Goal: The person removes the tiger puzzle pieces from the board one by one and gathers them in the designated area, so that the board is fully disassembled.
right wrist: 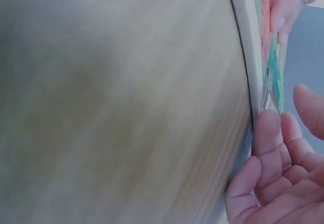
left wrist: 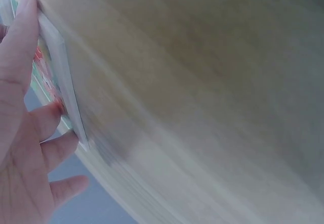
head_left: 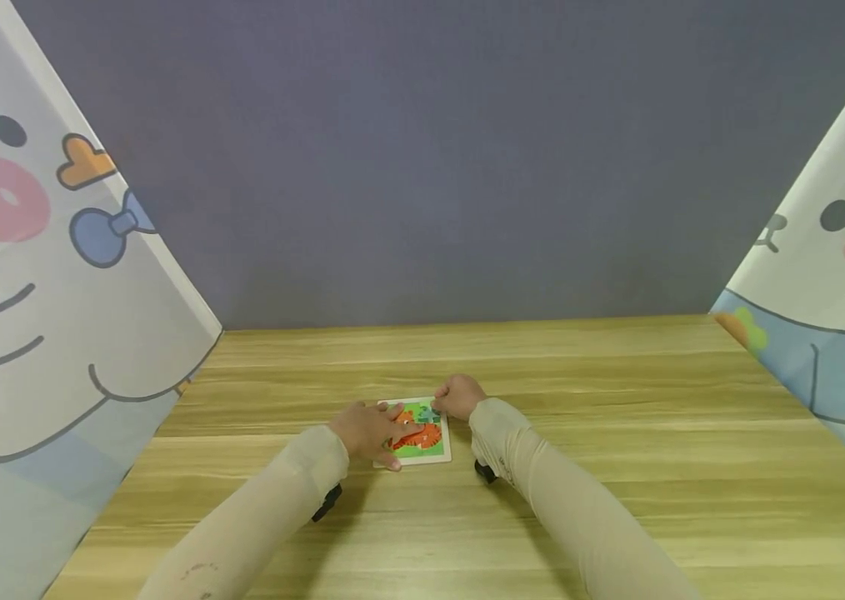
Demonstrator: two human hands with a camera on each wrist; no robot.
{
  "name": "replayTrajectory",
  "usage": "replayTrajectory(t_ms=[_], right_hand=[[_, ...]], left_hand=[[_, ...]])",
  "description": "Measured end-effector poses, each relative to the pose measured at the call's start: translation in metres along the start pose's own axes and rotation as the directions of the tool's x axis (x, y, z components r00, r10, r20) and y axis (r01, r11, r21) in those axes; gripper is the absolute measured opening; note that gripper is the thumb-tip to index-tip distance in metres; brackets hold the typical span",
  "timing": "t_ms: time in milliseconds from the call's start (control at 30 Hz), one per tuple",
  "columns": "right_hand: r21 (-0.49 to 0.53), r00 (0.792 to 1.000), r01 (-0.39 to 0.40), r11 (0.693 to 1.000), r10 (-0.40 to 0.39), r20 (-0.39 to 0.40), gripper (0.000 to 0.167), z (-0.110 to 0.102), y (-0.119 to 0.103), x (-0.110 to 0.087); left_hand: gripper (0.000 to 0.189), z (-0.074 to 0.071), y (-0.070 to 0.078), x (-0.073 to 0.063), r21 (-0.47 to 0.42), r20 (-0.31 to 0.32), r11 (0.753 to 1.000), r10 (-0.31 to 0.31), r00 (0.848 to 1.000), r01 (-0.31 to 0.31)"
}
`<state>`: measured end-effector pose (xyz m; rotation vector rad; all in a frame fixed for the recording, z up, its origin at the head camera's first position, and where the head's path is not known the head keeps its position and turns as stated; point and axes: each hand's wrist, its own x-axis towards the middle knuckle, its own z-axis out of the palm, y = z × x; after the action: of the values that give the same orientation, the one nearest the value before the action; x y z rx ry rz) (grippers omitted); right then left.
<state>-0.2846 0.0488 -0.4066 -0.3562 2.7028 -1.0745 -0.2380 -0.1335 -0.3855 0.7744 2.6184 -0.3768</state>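
A small square jigsaw puzzle point(head_left: 422, 458) with a pale frame lies on the table, showing an orange animal on green. Across its left part spreads my left hand point(head_left: 372, 431), fingers extended over the picture and frame. My right hand point(head_left: 460, 397) is at the top right corner. In the right wrist view, its curled fingers point(right wrist: 268, 133) hold the edge of a teal-and-green puzzle piece point(right wrist: 275, 72) that looks tilted up from the board; the thumb stands apart. In the left wrist view, the puzzle frame point(left wrist: 68, 77) runs beside the left fingers.
The wood-grain table point(head_left: 617, 417) extends around the puzzle on every side. A dark grey panel point(head_left: 422, 167) rises behind it. Cartoon-printed cloths point(head_left: 17, 317) hang at left and right. Both forearms wear pale sleeves point(head_left: 257, 508), with dark straps at the wrists.
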Motion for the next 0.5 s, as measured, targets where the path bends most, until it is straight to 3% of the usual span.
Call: replayTrajectory(t_ms=[133, 300, 500], right_hand=[[0.040, 1.000, -0.022, 0.999, 0.022, -0.006, 0.013, 0.0033, 0.0013, 0.0022], [0.068, 0.999, -0.050, 0.996, 0.049, 0.014, 0.026, 0.0057, 0.0025, 0.0050], [0.058, 0.999, -0.019, 0.998, 0.017, 0.039, 0.027, 0.0062, 0.0032, 0.0061]], left_hand=[[0.075, 0.0012, 0.0000, 0.0004, 0.013, 0.000, 1.000, -0.004, 1.000, 0.004], [0.076, 0.0010, 0.0005, 0.0004, 0.010, 0.000, 1.000, -0.011, 1.000, 0.011], [0.077, 0.0009, 0.0004, -0.0002, 0.000, -0.002, 1.000, -0.022, 1.000, 0.022]])
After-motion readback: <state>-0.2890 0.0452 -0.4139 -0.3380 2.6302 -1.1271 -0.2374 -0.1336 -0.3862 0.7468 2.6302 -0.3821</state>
